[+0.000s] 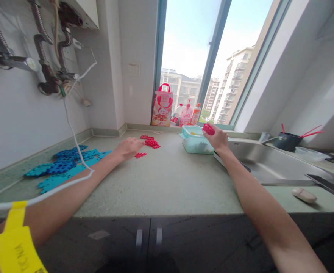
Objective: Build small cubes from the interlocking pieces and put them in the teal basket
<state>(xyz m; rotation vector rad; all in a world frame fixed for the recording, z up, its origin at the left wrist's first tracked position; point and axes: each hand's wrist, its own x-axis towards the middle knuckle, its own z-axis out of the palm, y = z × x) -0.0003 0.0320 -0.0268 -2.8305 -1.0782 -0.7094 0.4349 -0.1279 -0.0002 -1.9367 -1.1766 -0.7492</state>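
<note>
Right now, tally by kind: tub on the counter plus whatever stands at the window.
Teal tub: 1
Carry bag: 1
Bottles: 3
Total: 5

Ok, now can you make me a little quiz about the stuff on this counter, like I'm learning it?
1. Pick one: what colour are the pieces in the right hand?
A) blue
B) red
C) yellow

2. True or false: the bag by the window stands to the left of the bottles.

3. Fill in the blank: the light green box is between the left hand and the ____.

Key: 1. B; 2. true; 3. sink
</note>
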